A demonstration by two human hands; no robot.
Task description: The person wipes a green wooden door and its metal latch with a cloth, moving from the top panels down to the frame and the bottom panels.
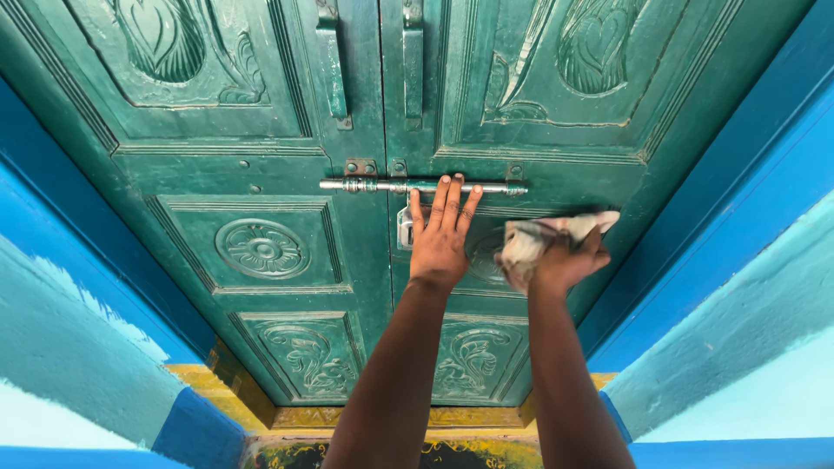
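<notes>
While left hand (440, 239) lies flat, fingers spread, right hand (565, 260) grips cloth (543, 236) (long axis horizontal) against door (261, 156).

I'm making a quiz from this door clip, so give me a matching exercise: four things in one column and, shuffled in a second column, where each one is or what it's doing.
Things:
1. left hand
2. right hand
3. cloth
4. padlock

Places or states:
A. hangs below the sliding bolt, partly hidden behind a hand
B. lies flat on the green door, fingertips at the bolt
C. bunched up and pressed against the right door panel
D. grips a pale rag

Pairs: 1-B, 2-D, 3-C, 4-A
</notes>
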